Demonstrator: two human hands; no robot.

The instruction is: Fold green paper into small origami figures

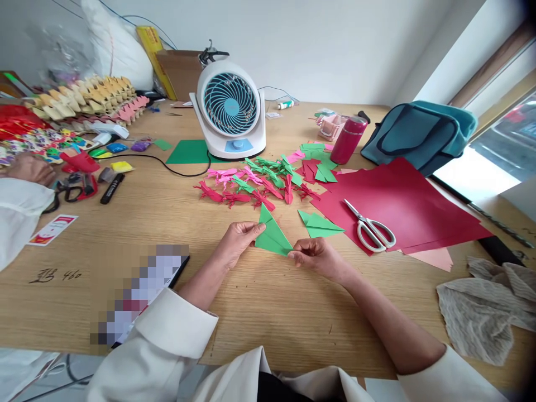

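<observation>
While our left grip (239, 241) pinches the left side of a folded green paper (272, 235), our right grip (315, 255) pinches its lower right corner, and we hold it over the counter (268, 318), facing the middle of the near edge. Beside it we see another green piece (319, 225); towards the counter's right edge, scissors (374, 230) rest on red sheets (435, 204). Nearer the far edge, folded paper figures (288, 192) lie clustered before a fan (231, 107).

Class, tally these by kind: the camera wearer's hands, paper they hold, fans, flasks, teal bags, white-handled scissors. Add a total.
Left hand, right hand: 2
Held green paper: 1
Fan: 1
Flask: 1
Teal bag: 1
Scissors: 1
Total: 7
</observation>
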